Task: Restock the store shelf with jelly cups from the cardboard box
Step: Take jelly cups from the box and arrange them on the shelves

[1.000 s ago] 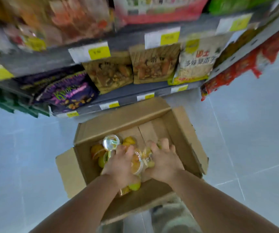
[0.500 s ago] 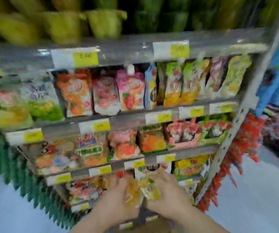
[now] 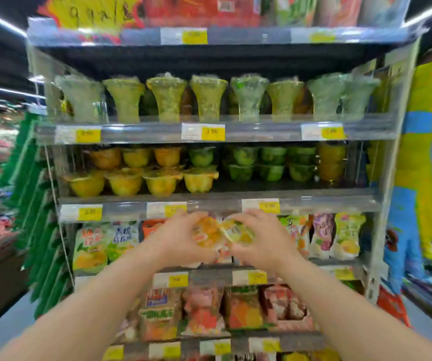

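Higher than a moment ago, both hands now sit just under the shelf. My left hand curls round an orange jelly cup; my right hand grips a yellow-green cup touching it. Beyond, yellow cups line that shelf.

Both hands were raised before the store shelf, the left hand gripping an orange jelly cup and the right hand a yellow-green jelly cup, the two cups touching just below the rows of shelved jelly cups.
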